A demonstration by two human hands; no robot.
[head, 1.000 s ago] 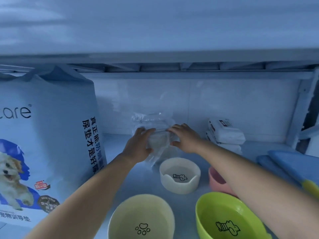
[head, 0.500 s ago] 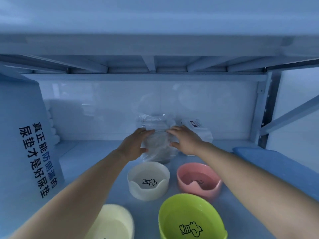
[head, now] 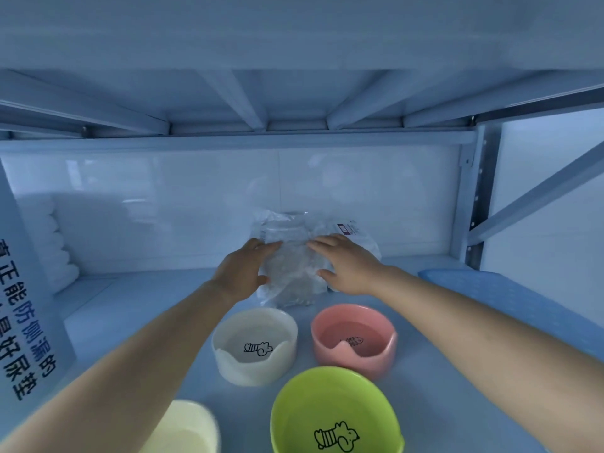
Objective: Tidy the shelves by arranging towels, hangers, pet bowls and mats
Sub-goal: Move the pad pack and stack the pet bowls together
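Note:
A clear plastic-wrapped packet (head: pixel 294 269) stands on the shelf (head: pixel 137 308) near the back wall, in the middle. My left hand (head: pixel 242 274) grips its left side with fingers on top and thumb below. My right hand (head: pixel 348 266) grips its right side the same way. In front of the packet sit a white pet bowl (head: pixel 255 346) and a pink pet bowl (head: pixel 354 341). Nearer me are a green pet bowl (head: pixel 336 416) and a pale yellow pet bowl (head: pixel 186 429), which the frame's lower edge cuts off.
A tall printed pet-pad bag (head: pixel 26 322) fills the left edge. White rolled towels (head: pixel 55 246) are stacked behind it at the back left. White labelled packs (head: pixel 354 232) lie just behind the packet. A blue mat (head: pixel 523 308) lies at the right. The upper shelf hangs close overhead.
The view has swung right, so the bag slid left and the pink bowl and blue mat came into sight. Both hands have kept hold of the packet near the white packs.

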